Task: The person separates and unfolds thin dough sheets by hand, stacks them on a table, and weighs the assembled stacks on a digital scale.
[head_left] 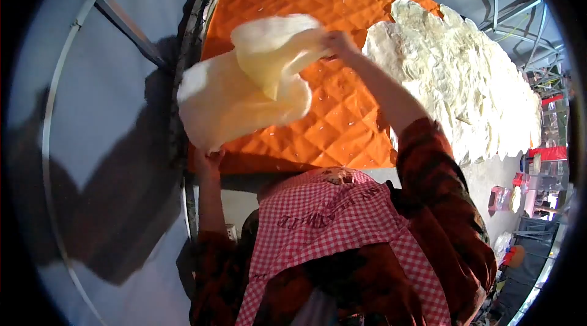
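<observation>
A thin, soft cream-coloured sheet (244, 103) is stretched between my two hands over the orange quilted cover. Its upper part is folded over and blurred by motion. My left hand (210, 160) is closed on the sheet's lower left corner, near the front edge of the cover. Farther up and to the right, my right hand (337, 43) pinches the sheet's far right end, with the arm reaching across the cover. To the right of that arm lies a broad spread of overlapping, wrinkled cream sheets (455, 81).
The orange quilted cover (354, 124) lies on the work surface, dotted with small pale bits. Metal frame bars (49, 124) stand at the left against a grey sheet wall. Red containers (498, 199) and other goods sit at the far right.
</observation>
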The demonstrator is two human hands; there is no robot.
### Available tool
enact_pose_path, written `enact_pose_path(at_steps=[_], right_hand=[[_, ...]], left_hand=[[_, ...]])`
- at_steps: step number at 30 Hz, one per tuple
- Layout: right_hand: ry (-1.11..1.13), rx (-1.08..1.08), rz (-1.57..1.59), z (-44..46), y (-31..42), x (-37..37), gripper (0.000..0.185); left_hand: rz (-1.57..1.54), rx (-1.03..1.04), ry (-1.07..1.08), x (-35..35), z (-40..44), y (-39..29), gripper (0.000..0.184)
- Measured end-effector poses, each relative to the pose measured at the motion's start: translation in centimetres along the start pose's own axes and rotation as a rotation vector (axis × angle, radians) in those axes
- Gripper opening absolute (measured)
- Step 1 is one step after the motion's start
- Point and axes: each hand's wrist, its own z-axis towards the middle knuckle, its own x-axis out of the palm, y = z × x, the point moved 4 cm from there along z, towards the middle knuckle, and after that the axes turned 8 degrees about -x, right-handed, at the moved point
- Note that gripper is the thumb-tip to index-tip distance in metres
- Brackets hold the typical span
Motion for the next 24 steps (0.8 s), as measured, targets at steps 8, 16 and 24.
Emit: enact_pose_path(at_steps=[8,16,24], right_hand=[[-0.07,-0.197,-0.489,2.7,3.2,-14.2,0.022],[0.313,-0.706,-0.731,-7.2,19.3,7.9,0.021],[0.68,-0.741,-0.826,-21.3,7.4,27.0,0.03]], left_hand=[[0.159,0.217,-0.062,-2.9,-0.6,-0.1,0.041],[0.387,0.396,0.058,6.0,-8.3,-4.2,0.028],[0.343,0.282,0.172,7.3,-7.9,-1.4,0.028]])
